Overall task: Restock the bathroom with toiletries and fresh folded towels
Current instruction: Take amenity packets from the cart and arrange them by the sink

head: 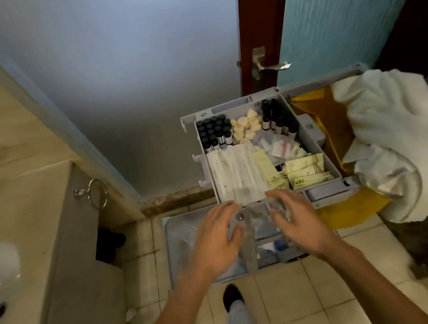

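Poised over the near edge of the grey toiletry tray (229,106): left hand (216,235) and right hand (299,219), fingers spread loose, holding nothing. White towels (398,127) heaped alongside.

grey plastic tray (313,143), shiny metal door handle (273,66)

No legible txt. Dark print on yellow sachets (308,172) & bottle labels (220,140) too blurred to read.

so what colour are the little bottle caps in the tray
Black bottle caps, seen in the head view.
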Tool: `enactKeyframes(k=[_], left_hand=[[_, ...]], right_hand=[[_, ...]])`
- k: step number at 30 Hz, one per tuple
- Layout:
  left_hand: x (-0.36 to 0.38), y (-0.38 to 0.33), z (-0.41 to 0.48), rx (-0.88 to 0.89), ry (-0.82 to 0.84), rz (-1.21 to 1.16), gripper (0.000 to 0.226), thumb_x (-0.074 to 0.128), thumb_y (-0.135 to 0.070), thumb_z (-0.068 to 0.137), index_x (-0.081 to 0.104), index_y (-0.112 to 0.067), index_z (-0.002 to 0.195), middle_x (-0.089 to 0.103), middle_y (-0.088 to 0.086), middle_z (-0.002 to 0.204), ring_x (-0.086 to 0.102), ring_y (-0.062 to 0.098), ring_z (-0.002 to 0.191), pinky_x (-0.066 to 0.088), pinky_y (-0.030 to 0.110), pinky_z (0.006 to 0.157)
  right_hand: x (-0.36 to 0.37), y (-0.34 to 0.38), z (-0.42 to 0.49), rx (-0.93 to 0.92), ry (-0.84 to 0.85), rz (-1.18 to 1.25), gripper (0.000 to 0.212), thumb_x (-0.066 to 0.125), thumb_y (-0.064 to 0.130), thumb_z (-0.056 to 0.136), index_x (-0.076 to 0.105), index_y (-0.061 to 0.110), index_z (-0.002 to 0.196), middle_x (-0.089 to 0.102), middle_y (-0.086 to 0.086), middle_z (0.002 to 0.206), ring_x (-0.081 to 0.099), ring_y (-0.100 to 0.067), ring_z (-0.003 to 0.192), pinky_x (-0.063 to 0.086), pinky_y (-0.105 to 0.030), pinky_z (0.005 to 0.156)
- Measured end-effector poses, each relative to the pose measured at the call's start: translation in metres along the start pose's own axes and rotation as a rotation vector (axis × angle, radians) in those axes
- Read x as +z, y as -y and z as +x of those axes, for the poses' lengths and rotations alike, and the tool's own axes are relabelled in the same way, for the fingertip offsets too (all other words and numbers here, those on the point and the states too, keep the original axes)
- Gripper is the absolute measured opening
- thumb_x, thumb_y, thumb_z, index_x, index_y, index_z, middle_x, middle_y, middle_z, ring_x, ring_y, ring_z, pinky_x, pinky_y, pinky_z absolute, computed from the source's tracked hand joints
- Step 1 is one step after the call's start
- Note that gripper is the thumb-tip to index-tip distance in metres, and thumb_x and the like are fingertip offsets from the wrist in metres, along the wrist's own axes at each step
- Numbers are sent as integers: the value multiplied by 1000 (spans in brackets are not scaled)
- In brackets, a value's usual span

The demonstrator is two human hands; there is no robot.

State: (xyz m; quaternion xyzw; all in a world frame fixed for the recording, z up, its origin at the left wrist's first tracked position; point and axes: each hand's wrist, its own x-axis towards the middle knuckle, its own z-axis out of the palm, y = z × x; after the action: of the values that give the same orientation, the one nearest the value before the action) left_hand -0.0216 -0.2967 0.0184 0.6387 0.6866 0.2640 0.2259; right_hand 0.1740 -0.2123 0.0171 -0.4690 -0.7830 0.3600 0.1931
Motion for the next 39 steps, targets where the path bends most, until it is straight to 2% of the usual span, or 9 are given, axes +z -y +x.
enactKeyframes(k=[3,6,9,16,23,28,33,39], left_hand=[[3,17,27,27,6,-5,37,55,-28,98,52,-25,135,50,-7,142,43,9,132,38,36,112],[5,27,53,53,-7,-8,36,57,-25,97,55,-23,133,52,-7,138,45,9,129,37,29,110],[4,35,78,47,0,-8,36,56,-23,98,54,-24,133,50,-7,141,42,10,132,29,25,111],[9,53,121,34,97,124,40,46,-30,101,45,-29,141,41,-7,150,29,12,142,14,34,120],[13,56,151,-32,117,173,47,47,-31,101,38,-31,147,33,-4,157,21,15,147,9,36,121],[24,51,168,-127,142,178,55,46,-33,100,26,-37,152,19,-1,163,7,18,152,5,40,122],[39,41,173,-215,94,176,53,48,-32,99,31,-39,149,22,-1,161,9,21,150,6,42,121],[54,26,180,-343,45,234,51,49,-28,98,35,-41,145,21,0,159,15,23,146,11,46,115]], right_hand=[[4,-1,23,43,-18,-16,38,54,26,98,50,27,136,50,7,135,43,-10,126,37,-31,104],[7,-1,41,72,-18,-66,40,54,24,98,49,25,138,49,4,139,41,-12,127,36,-33,109],[8,-2,61,98,-23,-98,40,54,24,99,49,23,138,50,2,140,42,-14,130,35,-34,110],[5,-10,95,159,-35,-91,40,52,25,99,49,23,139,50,2,139,42,-13,129,34,-29,106],[-4,-24,129,161,-9,-116,42,55,25,97,50,19,138,50,-2,140,44,-19,130,37,-39,110],[-10,-35,156,153,98,-164,45,54,27,97,47,18,141,47,-4,143,41,-21,132,33,-35,110],[-11,-51,185,148,228,-234,49,56,30,95,46,19,141,48,-6,142,43,-24,130,36,-36,108],[-12,-68,204,182,344,-200,53,60,23,92,45,15,142,43,-9,144,44,-25,130,39,-38,108]])
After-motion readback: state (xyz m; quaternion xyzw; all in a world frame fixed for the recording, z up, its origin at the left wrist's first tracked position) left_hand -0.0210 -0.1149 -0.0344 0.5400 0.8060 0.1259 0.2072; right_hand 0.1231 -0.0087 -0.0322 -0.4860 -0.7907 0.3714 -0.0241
